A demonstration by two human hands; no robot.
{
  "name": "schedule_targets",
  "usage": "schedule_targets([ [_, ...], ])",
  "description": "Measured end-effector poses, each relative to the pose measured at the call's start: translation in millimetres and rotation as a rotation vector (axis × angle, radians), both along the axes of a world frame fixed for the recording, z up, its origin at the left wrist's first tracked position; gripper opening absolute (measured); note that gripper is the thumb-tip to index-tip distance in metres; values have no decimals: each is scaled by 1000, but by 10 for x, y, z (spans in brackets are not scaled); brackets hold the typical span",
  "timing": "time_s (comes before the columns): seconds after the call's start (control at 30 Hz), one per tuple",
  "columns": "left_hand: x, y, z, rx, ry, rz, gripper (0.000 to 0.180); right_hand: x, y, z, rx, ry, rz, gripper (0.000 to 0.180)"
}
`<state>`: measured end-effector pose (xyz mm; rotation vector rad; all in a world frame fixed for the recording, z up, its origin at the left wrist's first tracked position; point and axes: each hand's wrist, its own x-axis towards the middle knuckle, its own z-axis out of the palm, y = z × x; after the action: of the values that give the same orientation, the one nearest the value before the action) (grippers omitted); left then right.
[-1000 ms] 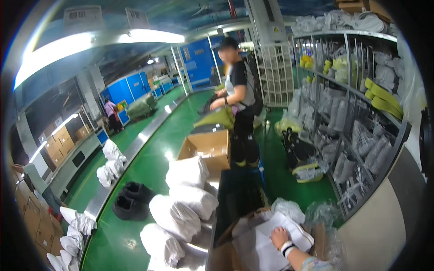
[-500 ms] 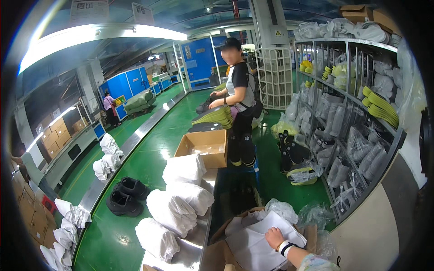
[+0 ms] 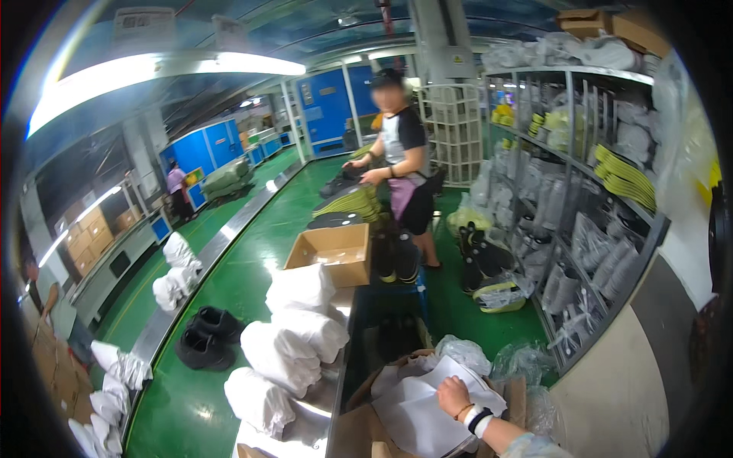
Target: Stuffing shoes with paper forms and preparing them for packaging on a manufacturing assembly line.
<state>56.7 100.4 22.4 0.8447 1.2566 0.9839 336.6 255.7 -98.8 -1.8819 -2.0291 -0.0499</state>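
Note:
My right hand (image 3: 453, 397), with bands at its wrist, is over a box of white paper sheets (image 3: 412, 416) at the lower right. Its fingers are closed in a pinch on the top white sheet, which is bent up beside them. My left hand is out of the picture. To the left of the box, several white-wrapped bundles (image 3: 279, 355) lie on a metal ledge (image 3: 336, 382). Farther left, a pair of black shoes (image 3: 205, 343) stands unwrapped on the green belt (image 3: 168, 389).
An open carton (image 3: 328, 256) stands beyond the bundles. A co-worker (image 3: 401, 145) stands behind stacked yellow-green insoles (image 3: 351, 204). Metal shelves (image 3: 569, 168) with bagged goods line the right. More wrapped bundles (image 3: 122, 365) sit along the left rail. Clear plastic bags (image 3: 523, 362) lie beside the paper.
My right hand has shifted slightly left, and the sheet under it is now bent up. The co-worker's hands have moved apart. At the far left, another person shows more fully. The whole view has shifted slightly.

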Motion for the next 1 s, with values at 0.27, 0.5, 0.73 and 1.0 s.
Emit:
schedule_targets([
  [0.27,97,176,105,144,-46,-54,19,-46,-4,924,334,162,99,8],
  [0.5,-21,-33,-51,36,-118,-10,21,-228,-4,1111,436,66,304,6],
  [0.73,99,-91,12,242,-46,97,31,-252,-751,1952,625,333,126,8],
  [1.0,82,58,259,37,-162,114,22,-956,-1303,1602,438,23,626,39],
])
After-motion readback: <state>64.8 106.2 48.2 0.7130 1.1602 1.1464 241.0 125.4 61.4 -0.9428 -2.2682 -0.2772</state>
